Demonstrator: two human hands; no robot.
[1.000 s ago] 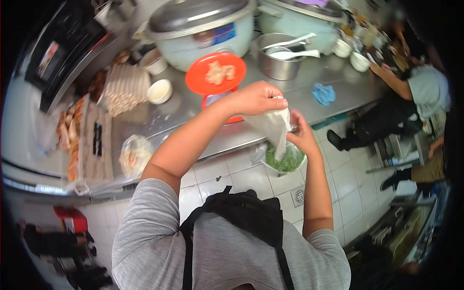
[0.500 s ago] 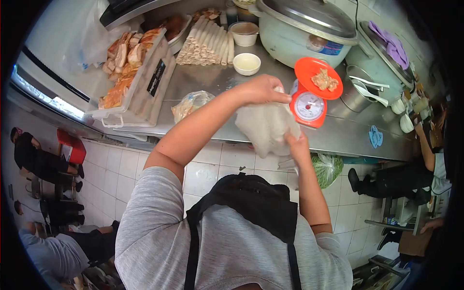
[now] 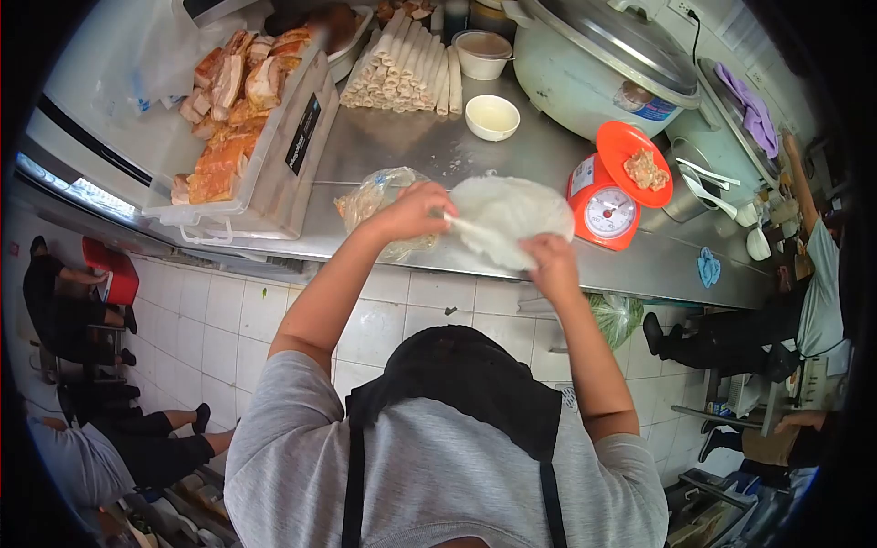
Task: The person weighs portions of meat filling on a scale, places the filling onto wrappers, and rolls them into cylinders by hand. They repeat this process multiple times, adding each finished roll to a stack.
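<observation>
A thin, round, whitish wrapper sheet (image 3: 512,215) spans the space between my hands, low over the steel counter. My left hand (image 3: 418,212) pinches its left edge, beside a clear plastic bag (image 3: 370,201) with food in it. At the lower right edge, my right hand (image 3: 551,259) has its fingers closed on the same sheet. To the right stands an orange scale (image 3: 603,205), whose orange plate (image 3: 614,142) bears a lump of pale filling (image 3: 647,171). A white bowl (image 3: 492,119) is behind the sheet.
Stacked white rolls (image 3: 402,68) lie at the back, near a lidded tub (image 3: 482,57) and a large pot (image 3: 585,82). A plastic bin (image 3: 265,196) of meat is at the left. A blue cloth (image 3: 709,267) lies at the right. Other people stand at both sides.
My left hand has moved left and down, beside the bag. The sheet, bunched and hanging before, is now spread out flatter. The view has shifted slightly.
</observation>
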